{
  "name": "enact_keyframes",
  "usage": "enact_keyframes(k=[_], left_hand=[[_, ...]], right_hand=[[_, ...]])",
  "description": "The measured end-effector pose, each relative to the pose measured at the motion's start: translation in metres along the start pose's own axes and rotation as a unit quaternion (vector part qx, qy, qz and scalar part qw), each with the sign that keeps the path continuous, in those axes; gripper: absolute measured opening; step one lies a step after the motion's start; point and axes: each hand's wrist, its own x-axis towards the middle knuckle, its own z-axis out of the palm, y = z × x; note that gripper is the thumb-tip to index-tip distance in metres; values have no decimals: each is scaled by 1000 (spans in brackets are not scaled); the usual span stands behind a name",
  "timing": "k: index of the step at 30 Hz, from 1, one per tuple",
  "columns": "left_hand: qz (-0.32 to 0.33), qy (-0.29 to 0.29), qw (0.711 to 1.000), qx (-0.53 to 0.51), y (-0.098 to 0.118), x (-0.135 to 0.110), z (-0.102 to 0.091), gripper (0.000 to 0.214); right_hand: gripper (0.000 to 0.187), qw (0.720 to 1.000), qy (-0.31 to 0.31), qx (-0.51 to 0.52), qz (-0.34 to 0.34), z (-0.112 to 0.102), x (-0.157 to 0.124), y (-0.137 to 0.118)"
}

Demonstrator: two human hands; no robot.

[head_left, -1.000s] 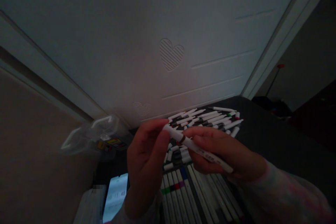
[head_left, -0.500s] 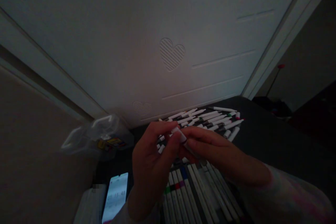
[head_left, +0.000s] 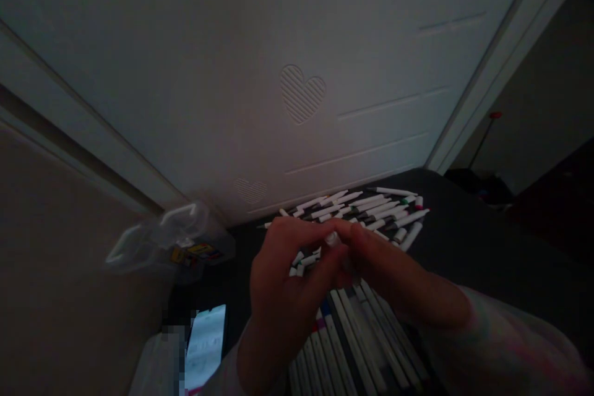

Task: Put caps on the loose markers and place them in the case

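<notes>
White marker [head_left: 331, 238] gripped in your left hand [head_left: 288, 278] and right hand [head_left: 399, 269]

The marker shows you little of itself: one pale, rounded end pokes up at your fingertips, small and smooth, the brightest spot between your hands. Its barrel slants down toward your right palm, mostly covered by fingers; the light is dim and that part is blurred, so its full length and any colour band are hard to make out.

It sits right at the tips of your left thumb and forefinger, which are clamped on that end from either side. Your right hand comes in from the other side with its fingers closed along the barrel, and your two hands meet around it, fingertips touching or nearly so.

Just beyond your hands, loose markers [head_left: 371, 202] lie scattered over the dark table [head_left: 464, 241], close to the white door [head_left: 371, 55]. Below your hands, a row of markers [head_left: 359, 340] lies side by side. To your left are a lit phone [head_left: 205, 346] and, farther back, a clear plastic box [head_left: 220, 238] with a yellow label.
</notes>
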Motion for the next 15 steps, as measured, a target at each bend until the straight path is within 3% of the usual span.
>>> enact_keyframes(k=[4, 9, 15], left_hand=[[56, -22, 995, 76, 3, 0, 3, 25], [61, -40, 992, 102, 6, -4, 9, 31], [57, -26, 995, 79, 1, -8, 10, 45]], right_hand=[[44, 999, 45, -7, 11, 0, -2, -3], [26, 997, 50, 58, 6, 3, -2, -10], [30, 994, 72, 82, 21, 0, -1, -6]])
